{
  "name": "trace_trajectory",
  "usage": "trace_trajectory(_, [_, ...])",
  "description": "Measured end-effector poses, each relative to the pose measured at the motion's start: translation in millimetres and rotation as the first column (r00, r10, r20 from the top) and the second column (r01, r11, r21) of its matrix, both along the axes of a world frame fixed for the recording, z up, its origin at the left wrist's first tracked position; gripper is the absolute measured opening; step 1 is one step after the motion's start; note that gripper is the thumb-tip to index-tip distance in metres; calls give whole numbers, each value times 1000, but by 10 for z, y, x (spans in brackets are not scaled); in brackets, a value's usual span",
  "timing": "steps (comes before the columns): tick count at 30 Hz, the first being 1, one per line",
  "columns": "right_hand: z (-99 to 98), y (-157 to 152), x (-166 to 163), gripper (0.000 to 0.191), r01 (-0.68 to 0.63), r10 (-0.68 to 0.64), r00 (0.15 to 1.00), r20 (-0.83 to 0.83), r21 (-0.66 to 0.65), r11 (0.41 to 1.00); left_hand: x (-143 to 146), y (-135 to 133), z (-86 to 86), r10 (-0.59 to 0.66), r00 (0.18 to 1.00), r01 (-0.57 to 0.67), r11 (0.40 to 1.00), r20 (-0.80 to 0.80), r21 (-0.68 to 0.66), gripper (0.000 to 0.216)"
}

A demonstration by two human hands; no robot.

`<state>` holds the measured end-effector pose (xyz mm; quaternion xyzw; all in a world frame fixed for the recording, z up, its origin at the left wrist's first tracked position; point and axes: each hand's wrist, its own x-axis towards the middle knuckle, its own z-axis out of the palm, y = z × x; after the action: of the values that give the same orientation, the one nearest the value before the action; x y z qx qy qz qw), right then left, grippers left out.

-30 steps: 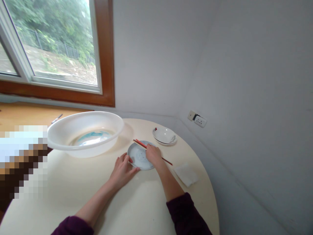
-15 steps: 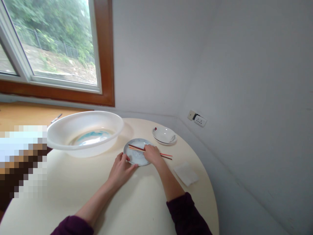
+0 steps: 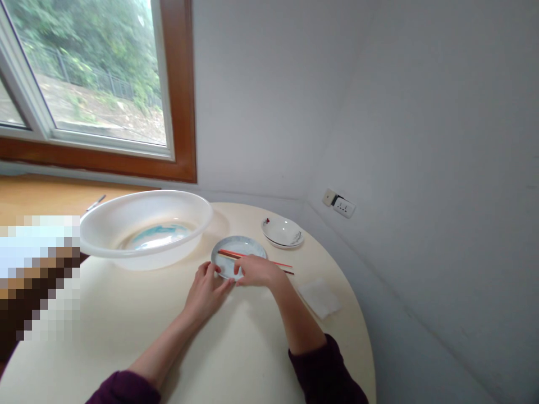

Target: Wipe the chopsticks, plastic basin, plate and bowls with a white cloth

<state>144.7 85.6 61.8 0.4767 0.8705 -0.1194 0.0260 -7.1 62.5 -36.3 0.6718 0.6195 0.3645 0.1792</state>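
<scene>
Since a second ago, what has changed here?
The right hand seems to have let go of the chopsticks, which lie across the plate, and moved to the plate's near edge. The plate has slid slightly left and away. The left hand stays at its rim; basin, white dishes and tissue are unmoved.

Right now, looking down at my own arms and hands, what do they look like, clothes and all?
You're wearing dark purple sleeves, which leave both wrists and much of the forearms bare. Your left hand and right hand have no gloves, and no watch or bracelet shows on either wrist. Any finer detail is too small to tell.
</scene>
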Motion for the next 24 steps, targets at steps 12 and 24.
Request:
trace_trajectory(12, [-140,56,-71,18,65,-70,997,39,116,991,-31,65,-111,-10,997,4,998,79,68,46])
trace_trajectory(24, [-341,235,-15,22,210,-203,978,-55,292,933,-52,105,-188,-17,997,8,994,75,113,41])
